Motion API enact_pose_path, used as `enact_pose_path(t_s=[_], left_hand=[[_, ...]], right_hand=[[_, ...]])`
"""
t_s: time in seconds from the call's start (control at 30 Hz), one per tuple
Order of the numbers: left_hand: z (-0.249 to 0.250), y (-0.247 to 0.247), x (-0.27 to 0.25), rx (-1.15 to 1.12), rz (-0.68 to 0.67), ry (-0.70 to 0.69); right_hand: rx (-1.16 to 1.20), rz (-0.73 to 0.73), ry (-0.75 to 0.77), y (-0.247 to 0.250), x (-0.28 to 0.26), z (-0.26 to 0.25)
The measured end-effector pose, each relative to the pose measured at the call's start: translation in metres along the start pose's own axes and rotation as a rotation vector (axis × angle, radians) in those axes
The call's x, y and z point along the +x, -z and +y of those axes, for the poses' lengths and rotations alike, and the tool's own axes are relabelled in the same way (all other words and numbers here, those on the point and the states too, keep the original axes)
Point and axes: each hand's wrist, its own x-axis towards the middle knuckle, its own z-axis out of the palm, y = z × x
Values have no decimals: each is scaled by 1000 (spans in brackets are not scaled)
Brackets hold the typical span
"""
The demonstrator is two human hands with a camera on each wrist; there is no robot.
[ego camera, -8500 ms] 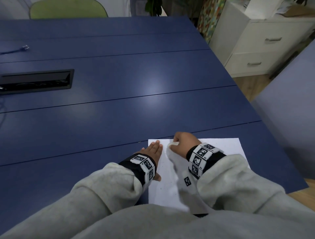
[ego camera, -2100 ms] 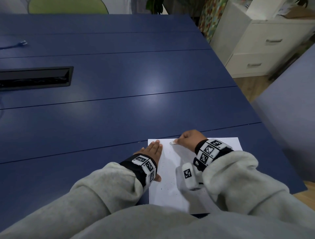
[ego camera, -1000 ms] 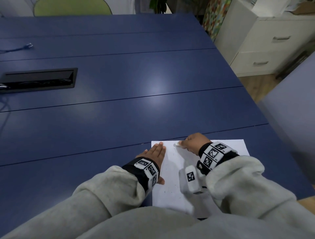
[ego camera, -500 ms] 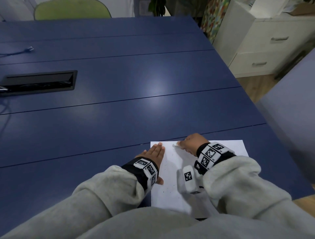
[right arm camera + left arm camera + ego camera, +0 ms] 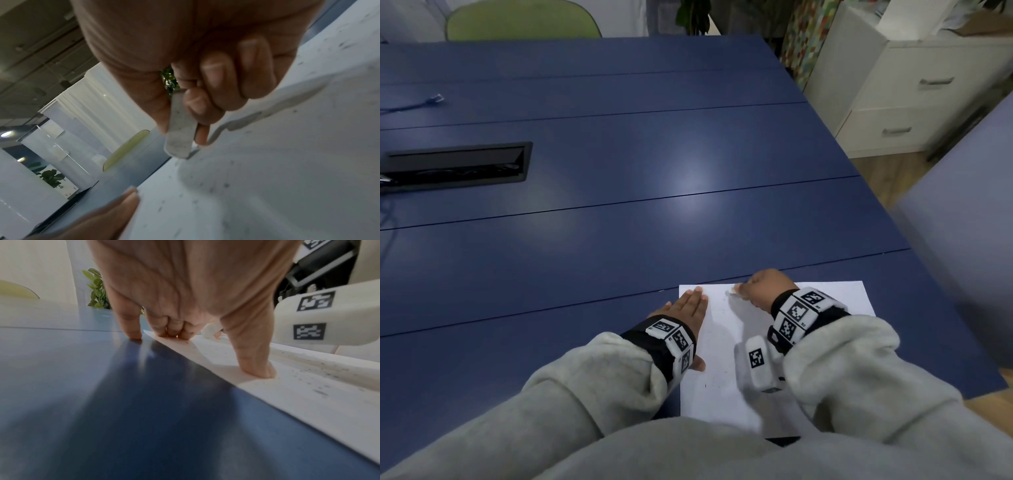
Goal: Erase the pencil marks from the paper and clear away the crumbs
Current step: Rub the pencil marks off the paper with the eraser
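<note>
Blue, smooth and faintly glossy, the table (image 5: 619, 212) is built of long panels with narrow seams and carries a black recessed cable box (image 5: 453, 164) at the far left; white drawer units (image 5: 914, 99) stand beyond its right edge. We find the paper (image 5: 722, 359), a thin matte white sheet, lying flat at the near edge between our forearms.

Compared with two seconds ago, we note little change: our right hand (image 5: 763, 287) has stayed at the sheet's far edge, shifting only slightly, and our left hand (image 5: 685, 308) has not left the sheet's left margin. We judge that erasing of this far strip is ongoing and crumb removal has not begun.

Our right hand pinches the eraser (image 5: 180, 128), a flat, rounded white slab smudged grey, its lower end touching the paper. Our left hand lies flat with straight fingers, thumb (image 5: 255, 356) pressing the sheet, outer finger on the table. Dark, fine crumbs (image 5: 218, 186) are scattered across the paper. Remaining pencil marks cannot be distinguished.
</note>
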Motion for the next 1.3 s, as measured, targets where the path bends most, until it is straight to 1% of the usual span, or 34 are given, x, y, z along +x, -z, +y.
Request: enact_pose_path(t_s=[0.2, 0.3, 0.37, 0.47, 0.53, 0.6, 0.67, 0.73, 0.8, 0.87, 1.0, 1.13, 1.2, 1.3], left_hand=[[0, 1, 0, 21, -2, -2], [1, 1, 0, 20, -9, -6], [1, 2, 0, 28, -13, -4], [1, 2, 1, 35, -21, -4], [1, 3, 1, 37, -17, -7], [1, 2, 2, 38, -9, -6], [1, 1, 1, 35, -4, -7], [1, 0, 2, 34, -1, -5], [1, 1, 3, 28, -3, -3], [1, 0, 3, 26, -5, -2], [1, -2, 5, 29, 6, -1], [0, -3, 5, 21, 7, 0], [0, -3, 6, 26, 8, 4], [0, -4, 6, 22, 9, 5]], right_hand=[[-143, 0, -18, 8, -5, 11], [-186, 35, -9, 9, -5, 7], [-173, 51, 45, 2, -5, -2], [-185, -14, 116, -15, -6, -14], [-170, -9, 110, -21, -5, -12], [-111, 40, 78, -21, -4, -4], [-105, 77, 71, -19, -4, 3], [-169, 46, 88, -22, -5, 3], [-299, -14, 93, -27, -7, -1], [-395, -32, 86, -27, -9, -4], [-338, 6, 56, -10, -6, -6], [-467, -63, 119, -30, -10, -11], [-471, -76, 120, -31, -9, -10], [-374, -44, 45, -12, -5, -8]])
